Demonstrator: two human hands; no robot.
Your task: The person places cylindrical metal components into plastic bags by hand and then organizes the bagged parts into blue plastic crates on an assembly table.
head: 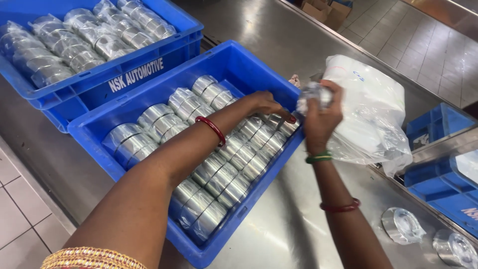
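**Hands at the near crate**

We see a steel table (298, 219) running across the whole view, with tiled floor (20, 209) at the lower left. On it stand two blue crates. The far crate (124, 65) at the upper left is filled with bagged metal rings (79, 40). The near crate (234, 65), just beside it, holds rows of the same wrapped rings (219, 174) standing on edge, packed close together.

To the right of the near crate lies a heap of clear plastic bags (373, 109), touching the right hand. More blue crates (438, 149) sit at the right edge beyond a steel rail. Two loose wrapped rings (401, 224) lie on the table at the lower right.

Our left hand (266, 104) reaches into the near crate, its fingers pressed together and curled down onto a ring at the far right end of a row. Our right hand (321, 119) is raised just past the crate's right wall, fingers pinching a bagged ring (312, 93) at its top. The two hands are near each other but apart. Bangles (211, 128) circle both wrists.
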